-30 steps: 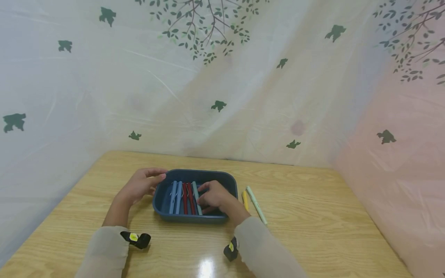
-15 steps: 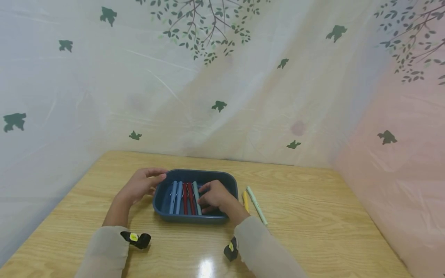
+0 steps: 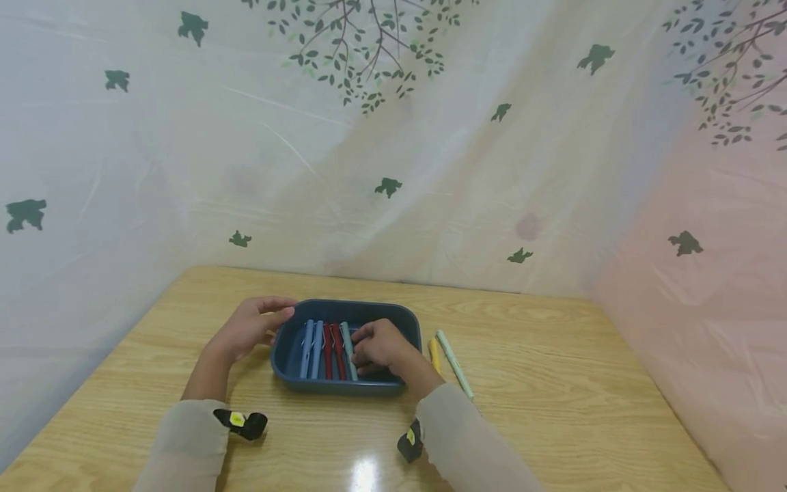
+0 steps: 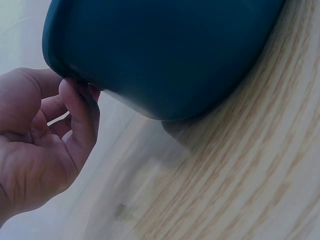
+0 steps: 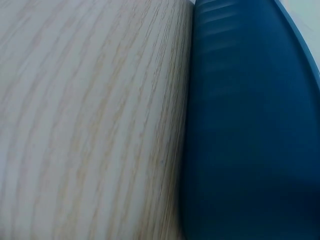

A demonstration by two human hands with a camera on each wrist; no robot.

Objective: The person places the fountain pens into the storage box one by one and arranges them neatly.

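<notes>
A dark blue tray [image 3: 344, 387] stands on the wooden table, with several slim pens side by side in its left half. There are blue pens [image 3: 316, 350], dark red pens [image 3: 339, 352] and one grey-green pen [image 3: 348, 342]. My left hand [image 3: 249, 329] grips the tray's rim at the far left corner. In the left wrist view, the left hand's [image 4: 47, 135] fingers and thumb are bent at that rim. Inside the tray, my right hand [image 3: 382, 345] has bent fingers right at the grey-green pen's right edge; I cannot tell whether they pinch it. The right wrist view shows only tray wall and table.
On the table right of the tray lie a yellow pen [image 3: 434, 355] and a pale green pen [image 3: 455, 365], the yellow one partly behind my right forearm. A printed curtain [image 3: 307, 171] closes off the table's back and sides.
The grey-green pen sits slightly straighter, beside the red ones, than a second ago. My right fingers have shifted slightly along with it; the left hand keeps its hold on the tray.
</notes>
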